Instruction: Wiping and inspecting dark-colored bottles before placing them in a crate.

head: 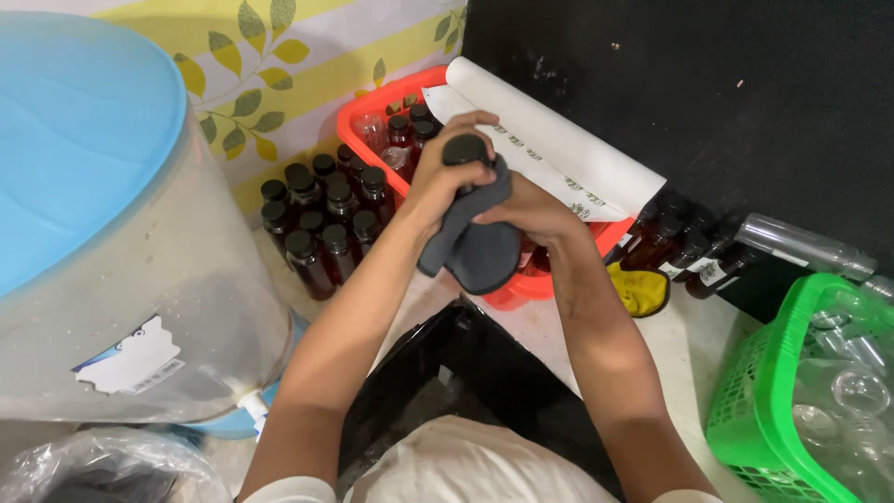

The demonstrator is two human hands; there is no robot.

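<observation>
Cluttered pale surface (549, 326), black wall behind: bottle wiped above orange basket (372, 116).
Left hand (447, 177) fingers curled round upright black-capped bottle (464, 149), long axis vertical; right hand (531, 210), just beside, presses grey cloth (480, 247) against it.

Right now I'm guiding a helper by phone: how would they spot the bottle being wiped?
Find the red basket by the leaf-patterned wall. Just in front of it, the left hand and right hand wrap a grey cloth around one bottle. Unlike the standing dark bottles, only its black cap shows.
</observation>
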